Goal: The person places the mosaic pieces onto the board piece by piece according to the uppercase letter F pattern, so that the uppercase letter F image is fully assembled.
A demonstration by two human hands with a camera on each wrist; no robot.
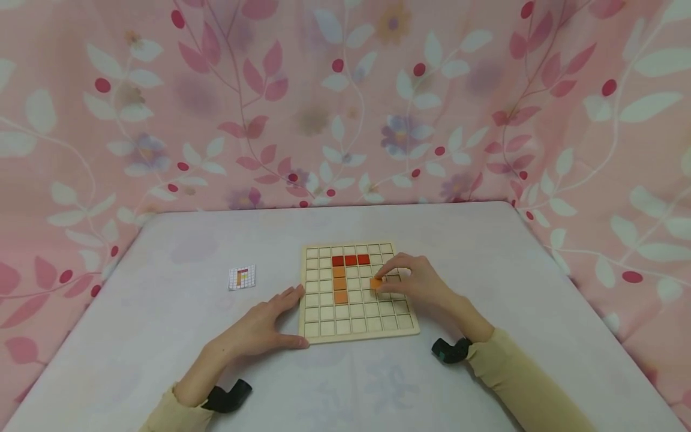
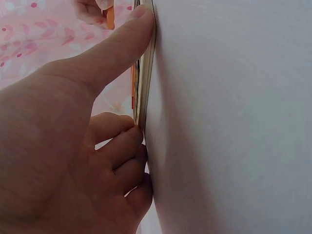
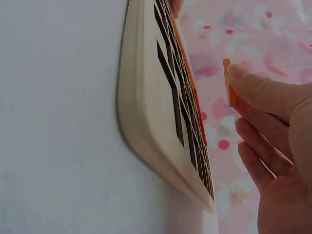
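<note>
A pale wooden grid board (image 1: pixel 327 328) lies on the table. Three red square tiles (image 1: pixel 351 260) form a row in its upper part, and a column of three orange tiles (image 1: pixel 339 284) runs down below the leftmost red one. My right hand (image 1: pixel 421 282) pinches another orange tile (image 3: pixel 230 83) between thumb and fingers; the right wrist view shows it held up above the board's surface. My left hand (image 1: pixel 256 327) rests at the board's left side, fingertips against the edge and thumb (image 2: pixel 141 22) at the near left corner.
Left of the board lies a small printed card (image 1: pixel 242 277) with a coloured grid pattern. Black wrist devices (image 1: pixel 229 397) sit at both cuffs. A pink floral curtain (image 1: pixel 345 108) hangs behind and beside the white-covered table (image 1: pixel 345 384).
</note>
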